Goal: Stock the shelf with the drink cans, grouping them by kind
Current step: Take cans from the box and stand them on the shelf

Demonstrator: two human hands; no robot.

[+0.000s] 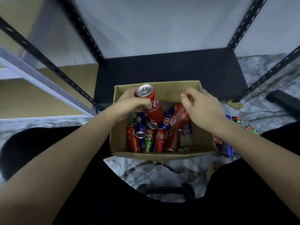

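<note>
1. Both forearms are bare from the elbow down to each grip, with no sleeve showing.
2. The left grip (128,103) and right grip (201,104) carry no glove, ring, watch or band.
3. Below and behind the grips, the legs are clothed in plain black fabric, without visible seams or markings.

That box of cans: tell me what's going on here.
A person is crouched over a cardboard box of mixed drink cans on the floor in front of a metal shelf. The left hand grips a red cola can lifted above the box; the right hand grips a second red can. Red, blue and green cans remain in the box, and a few more cans lie on the floor to its right. No cans show on the shelf.
</note>
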